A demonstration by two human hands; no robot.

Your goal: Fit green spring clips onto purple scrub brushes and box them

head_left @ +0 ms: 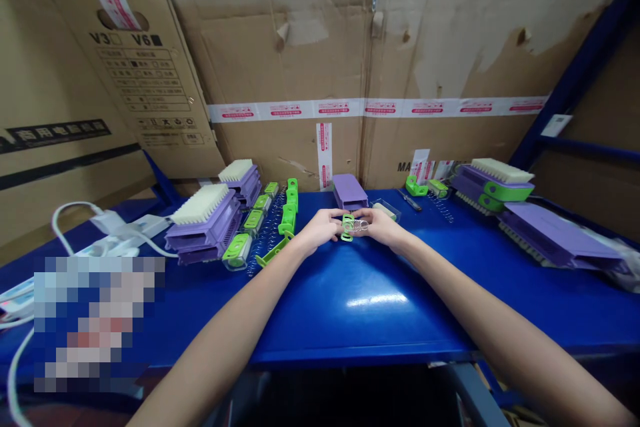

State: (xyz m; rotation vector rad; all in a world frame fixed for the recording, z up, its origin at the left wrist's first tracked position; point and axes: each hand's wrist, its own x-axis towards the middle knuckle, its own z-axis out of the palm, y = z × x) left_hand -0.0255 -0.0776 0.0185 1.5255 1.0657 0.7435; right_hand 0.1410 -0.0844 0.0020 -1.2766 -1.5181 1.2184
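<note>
Over the middle of the blue table [310,320], my left hand [320,229] pinches a small bright green plastic part [347,236] with slots in it. A coiled metal spring [359,226] runs from the green part to the fingers of my right hand [384,227], which are closed on its other end. Whether the spring is seated in the green part cannot be told. Just behind the hands lies a purple plastic housing [350,189]. Close behind my right hand is a pale piece with clear plastic [386,209], partly hidden by that hand.
Purple housings with cream bristles [205,223] are stacked at left, beside green-topped blocks [237,250], springs [270,233] and green brackets [289,217]. More brush housings [500,183] stand at right, near a screwdriver-like tool [411,201]. A power strip [125,233] with white cables lies far left. Cardboard walls the back.
</note>
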